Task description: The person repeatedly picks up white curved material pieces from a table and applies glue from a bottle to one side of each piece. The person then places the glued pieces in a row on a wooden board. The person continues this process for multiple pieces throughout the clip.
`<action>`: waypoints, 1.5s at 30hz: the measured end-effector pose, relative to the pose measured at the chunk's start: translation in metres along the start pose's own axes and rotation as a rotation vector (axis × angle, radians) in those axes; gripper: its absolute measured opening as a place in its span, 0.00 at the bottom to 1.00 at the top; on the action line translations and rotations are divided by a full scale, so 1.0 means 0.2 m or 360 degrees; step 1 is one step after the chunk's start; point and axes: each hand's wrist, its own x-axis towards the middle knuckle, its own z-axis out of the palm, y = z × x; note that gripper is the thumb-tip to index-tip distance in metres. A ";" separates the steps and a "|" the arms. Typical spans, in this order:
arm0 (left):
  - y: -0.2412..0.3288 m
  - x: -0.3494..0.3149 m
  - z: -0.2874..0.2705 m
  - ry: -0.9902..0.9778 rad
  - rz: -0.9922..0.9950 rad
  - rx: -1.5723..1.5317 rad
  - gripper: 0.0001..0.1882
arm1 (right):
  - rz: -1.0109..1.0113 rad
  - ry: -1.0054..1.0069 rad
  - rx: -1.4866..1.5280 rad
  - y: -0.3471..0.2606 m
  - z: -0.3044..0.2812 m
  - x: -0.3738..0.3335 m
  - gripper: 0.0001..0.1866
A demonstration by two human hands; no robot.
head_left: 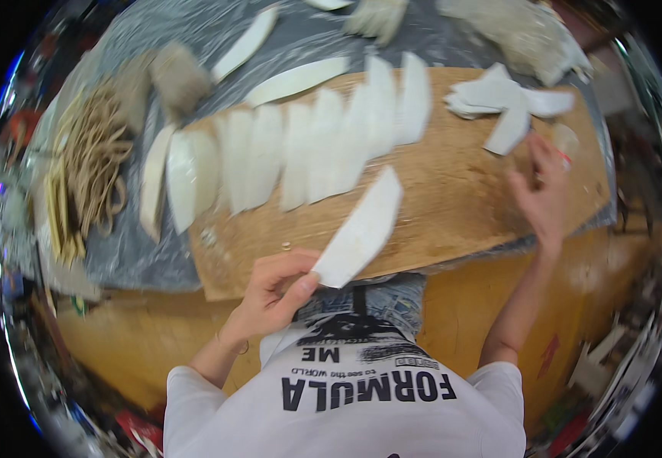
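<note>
Between the thumb and fingers of my left hand (281, 286) is a flat white curved piece (361, 229), held by its near end and tilted up to the right over the board's front edge. My right hand (543, 187) reaches over the right side of the wooden board (453, 206), thumb and fingers apart, slightly blurred. Just beyond its fingertips lies a loose pile of smaller white pieces (491, 99). Beside those fingers is a small round pale thing (565, 141) with a red bit, too blurred to name. Several similar white pieces (315, 149) overlap in a row across the board.
Dark plastic sheeting (148, 259) covers the table under the board. At the left lie a heap of tan strips (98, 153) and a greyish-beige stack (178, 76). Longer white pieces (300, 79) rest behind the board. A crumpled clear plastic bag (521, 34) sits at the far right.
</note>
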 end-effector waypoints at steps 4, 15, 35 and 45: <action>-0.02 -0.14 0.00 -0.0070 -0.0150 -0.0048 0.11 | 0.0654 0.0134 -0.0534 0.18 -0.03 0.06 0.37; -0.10 -0.31 -0.11 0.0368 -0.1063 -0.0557 0.14 | 0.1391 0.0148 0.1084 0.52 -0.13 0.02 0.44; -0.07 -0.21 0.01 0.0376 -0.1083 -0.0759 0.14 | 0.0115 -0.0147 0.1144 -0.84 0.33 -0.20 0.26; -0.07 -0.17 0.05 0.0458 -0.1058 -0.0829 0.15 | 0.0237 -0.0120 0.1178 -0.90 0.33 -0.35 0.20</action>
